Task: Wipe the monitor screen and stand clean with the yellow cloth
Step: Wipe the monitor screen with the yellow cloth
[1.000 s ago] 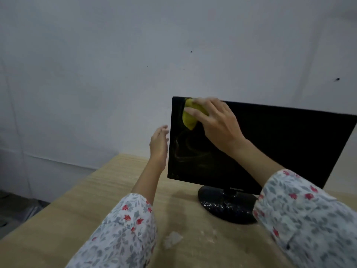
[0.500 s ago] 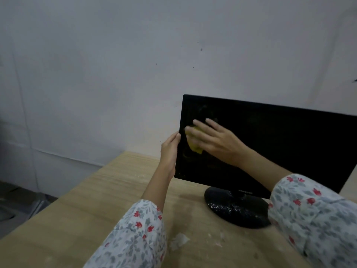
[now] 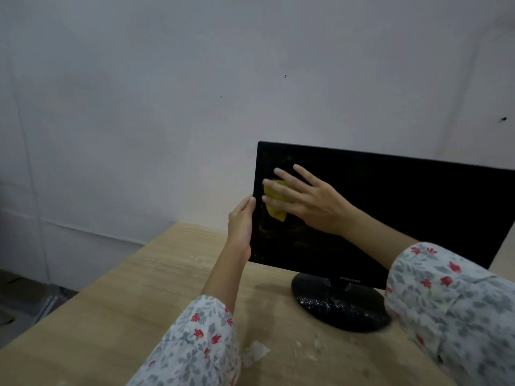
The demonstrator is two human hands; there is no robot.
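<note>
1. Right hand (image 3: 312,201): I see fingers spread flat, pressing the crumpled yellow cloth (image 3: 274,203) on the black flat monitor screen (image 3: 390,207), upper left
2. Left hand (image 3: 242,222): grips the screen's left edge; fingertips hidden behind
3. Glossy black round stand (image 3: 334,305): speckled, right side cut by sleeve

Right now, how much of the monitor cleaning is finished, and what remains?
Nothing looks finished yet. In hand: the right hand presses the yellow cloth flat on the left part of the screen, while the left hand holds the monitor's left edge. Left: faint smears below the cloth, the rest of the screen, and the stand, whose base is covered in white specks.
</note>
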